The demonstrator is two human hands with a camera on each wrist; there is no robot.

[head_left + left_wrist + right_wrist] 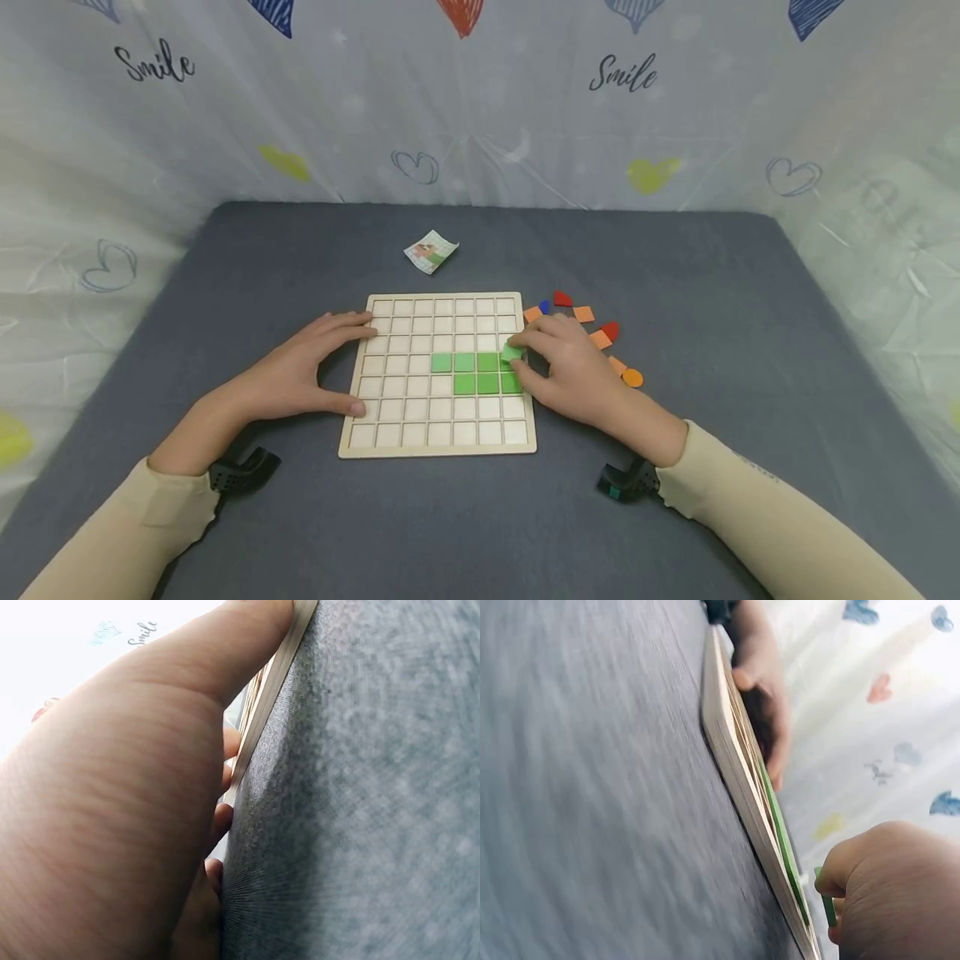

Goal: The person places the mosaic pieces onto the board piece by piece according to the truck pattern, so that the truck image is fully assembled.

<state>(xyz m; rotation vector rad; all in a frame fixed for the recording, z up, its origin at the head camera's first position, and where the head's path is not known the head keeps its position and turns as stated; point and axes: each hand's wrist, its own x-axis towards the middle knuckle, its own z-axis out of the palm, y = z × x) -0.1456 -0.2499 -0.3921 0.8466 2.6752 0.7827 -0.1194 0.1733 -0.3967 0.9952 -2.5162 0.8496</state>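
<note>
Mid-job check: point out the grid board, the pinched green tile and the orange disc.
Grid board [415, 409]: head view, on a bare cell toward its near edge.
Pinched green tile [512, 353]: head view, on its exposed face.
Orange disc [632, 378]: head view, middle of its top face.

Right grip pinching green tile over pale gridded board, left grip touching its left edge

Just below the frame's centre we have the board, tiles in its middle and right cells, a card above, loose pieces rightward.
</note>
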